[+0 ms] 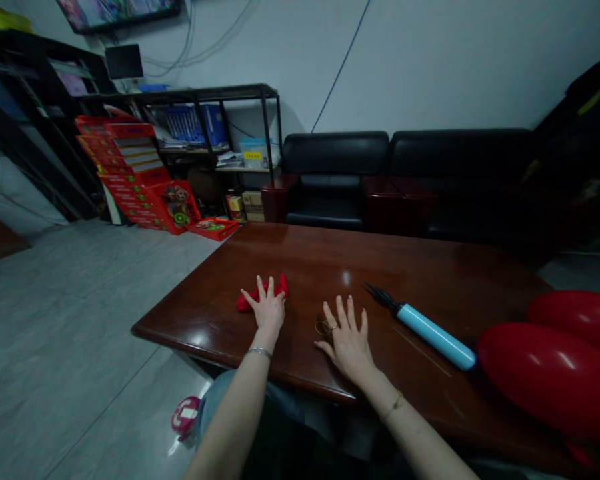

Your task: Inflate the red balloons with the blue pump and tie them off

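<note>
In the head view, two hands are open with fingers spread: the left hand (269, 310) over one red bundle (283, 285), its pieces uncountable, the right hand (349, 341) beside thin yellowish loops (322, 327). Right of both lie one blue pump (435, 335) and two inflated red balloons (545, 377). The glossy brown bench (320, 250) has its near edge beneath the forearms and stretches beyond the fingertips toward black seating (336, 150).

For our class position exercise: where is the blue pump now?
In the head view, right of centre, the blue pump lies on the table between the right hand and red balloons.
</note>
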{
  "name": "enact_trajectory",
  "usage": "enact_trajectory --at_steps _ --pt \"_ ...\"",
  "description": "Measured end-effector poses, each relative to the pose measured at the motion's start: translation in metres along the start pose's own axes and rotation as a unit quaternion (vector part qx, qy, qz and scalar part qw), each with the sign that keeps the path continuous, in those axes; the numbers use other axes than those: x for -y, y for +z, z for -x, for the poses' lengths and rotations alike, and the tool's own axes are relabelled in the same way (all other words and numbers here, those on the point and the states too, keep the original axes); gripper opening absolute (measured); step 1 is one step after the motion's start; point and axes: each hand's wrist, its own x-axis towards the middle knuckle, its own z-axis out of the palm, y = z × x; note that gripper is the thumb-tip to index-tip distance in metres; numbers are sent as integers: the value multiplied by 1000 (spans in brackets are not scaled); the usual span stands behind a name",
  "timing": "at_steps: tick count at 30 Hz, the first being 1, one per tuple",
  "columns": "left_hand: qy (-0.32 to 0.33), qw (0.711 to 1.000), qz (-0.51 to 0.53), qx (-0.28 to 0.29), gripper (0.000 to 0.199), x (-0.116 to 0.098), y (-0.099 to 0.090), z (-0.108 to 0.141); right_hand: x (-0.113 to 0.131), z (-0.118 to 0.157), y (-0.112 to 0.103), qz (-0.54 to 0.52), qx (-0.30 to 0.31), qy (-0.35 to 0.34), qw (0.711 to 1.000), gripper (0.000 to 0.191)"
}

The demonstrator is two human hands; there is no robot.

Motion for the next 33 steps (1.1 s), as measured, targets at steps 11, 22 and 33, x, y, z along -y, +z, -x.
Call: enact_trajectory --at_steps 11,22,33 --pt "185 975 102 62 31 7 -22 9 -11 4 3 -2 -8 14 1000 87" --pt "107 991 70 29 28 -22 -39 4 -18 10 2 3 8 29 1000 84" --pt "178 973 112 96 17 -41 -38 4 -31 5 -5 -25 11 49 998 56"
